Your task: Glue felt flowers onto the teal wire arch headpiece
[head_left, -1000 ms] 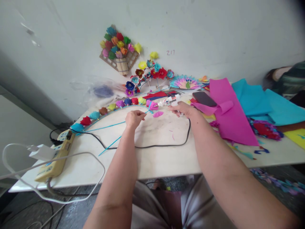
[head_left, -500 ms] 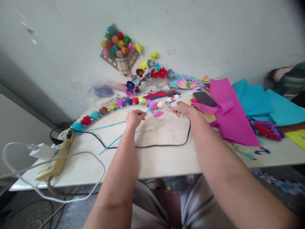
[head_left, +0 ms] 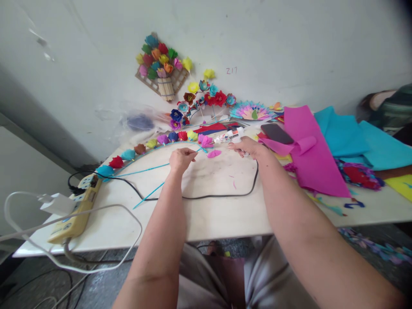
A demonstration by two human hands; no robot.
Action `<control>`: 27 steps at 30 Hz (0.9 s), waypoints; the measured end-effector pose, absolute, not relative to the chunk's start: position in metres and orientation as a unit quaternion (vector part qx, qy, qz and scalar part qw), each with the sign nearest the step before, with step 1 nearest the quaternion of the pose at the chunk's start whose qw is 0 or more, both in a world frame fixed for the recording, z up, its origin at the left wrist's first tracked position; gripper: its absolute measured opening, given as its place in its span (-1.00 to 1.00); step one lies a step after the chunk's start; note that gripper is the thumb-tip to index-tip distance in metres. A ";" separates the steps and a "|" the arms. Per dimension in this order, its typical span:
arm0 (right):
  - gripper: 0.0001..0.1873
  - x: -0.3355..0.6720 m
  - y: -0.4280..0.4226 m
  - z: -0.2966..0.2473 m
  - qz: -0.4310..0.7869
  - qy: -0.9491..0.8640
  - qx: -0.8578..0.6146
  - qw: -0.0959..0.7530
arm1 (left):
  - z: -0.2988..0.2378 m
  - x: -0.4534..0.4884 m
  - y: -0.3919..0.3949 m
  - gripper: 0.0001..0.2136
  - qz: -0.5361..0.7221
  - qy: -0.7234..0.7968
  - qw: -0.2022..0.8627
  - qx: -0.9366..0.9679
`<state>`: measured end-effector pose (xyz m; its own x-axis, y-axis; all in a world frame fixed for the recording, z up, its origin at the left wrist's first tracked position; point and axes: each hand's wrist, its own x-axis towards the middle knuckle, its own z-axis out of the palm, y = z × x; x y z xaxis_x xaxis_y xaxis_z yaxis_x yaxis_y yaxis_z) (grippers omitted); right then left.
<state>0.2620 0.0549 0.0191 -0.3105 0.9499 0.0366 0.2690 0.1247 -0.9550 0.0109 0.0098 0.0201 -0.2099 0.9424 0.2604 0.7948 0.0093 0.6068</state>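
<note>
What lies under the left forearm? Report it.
The black cable passes beneath; blue cord disappears under its left edge. The table directly below the forearm is hidden.

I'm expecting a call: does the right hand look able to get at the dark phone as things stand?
Probably not without putting something down: the right hand holds a white tool. Otherwise the way looks free: the phone lies close by, uncovered on top, a pink strip along its near edge.

1. My pale bench (head_left: pixel 225 221) carried a yellow power strip (head_left: pixel 73 223) at its left end.
2. In front of me lay curving paper flowers (head_left: pixel 152 144), a pink petal (head_left: pixel 214 153) and a black cord (head_left: pixel 219 197).
3. A magenta sheet (head_left: pixel 317 161) lay rightward.
</note>
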 end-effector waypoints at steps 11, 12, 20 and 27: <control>-0.73 0.263 0.055 0.020 0.464 -0.659 -0.459 0.374 | 0.020 0.010 0.010 -0.80 0.336 0.703 0.108 0.617; -0.74 0.263 0.055 0.020 0.464 -0.658 -0.457 0.377 | 0.020 0.010 0.010 -0.80 0.336 0.704 0.106 0.616; -0.72 0.264 0.054 0.020 0.474 -0.652 -0.440 0.396 | 0.020 0.010 0.010 -0.80 0.324 0.712 0.107 0.614; -0.71 0.260 0.047 0.024 0.499 -0.663 -0.417 0.372 | 0.018 0.008 0.012 -0.78 0.323 0.707 0.121 0.618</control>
<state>0.2603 0.0471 0.0244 -0.3758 0.9234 0.0778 0.1810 0.1555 -0.9711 0.0080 0.0124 0.0179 -0.2076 0.9512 0.2281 0.7942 0.0278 0.6070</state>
